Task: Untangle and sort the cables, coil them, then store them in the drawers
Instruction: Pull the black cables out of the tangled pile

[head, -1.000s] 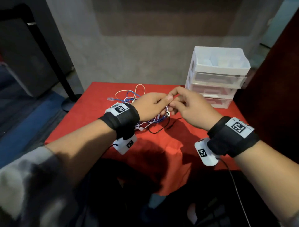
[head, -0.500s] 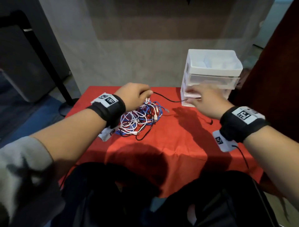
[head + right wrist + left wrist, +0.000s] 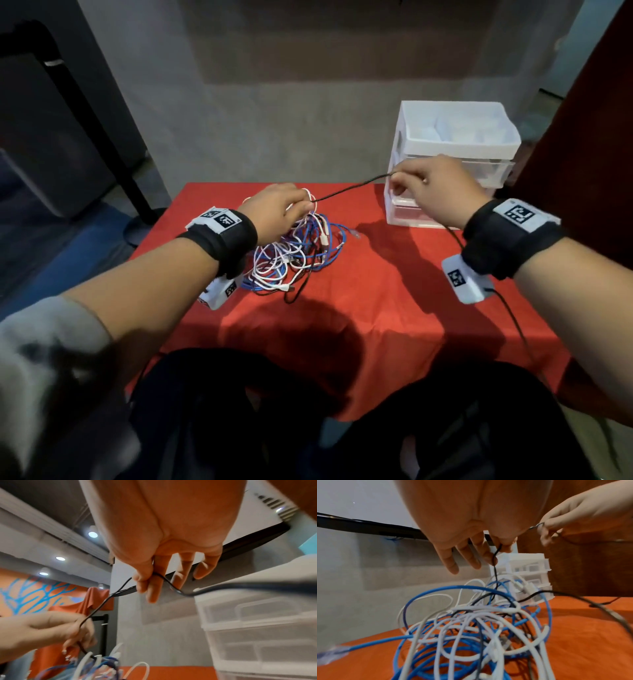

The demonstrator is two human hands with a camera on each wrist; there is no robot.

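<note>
Head view shows both the left hand (image 3: 277, 209) and right hand (image 3: 435, 192) pinching one black cable (image 3: 352, 186), stretched between grips above the tangle (image 3: 294, 253) (nothing coiled, drawers (image 3: 452, 164) unfilled).

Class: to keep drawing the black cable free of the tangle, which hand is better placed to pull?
The right hand. It pinches the black cable away from the tangle, beside the drawer unit; the left hand holds it at the tangle.

Red cloth (image 3: 394, 291) covers the table. Blue cables (image 3: 329, 253), white cables (image 3: 270, 260) and a black cable (image 3: 352, 187) tangle; white drawers (image 3: 455, 144)
</note>
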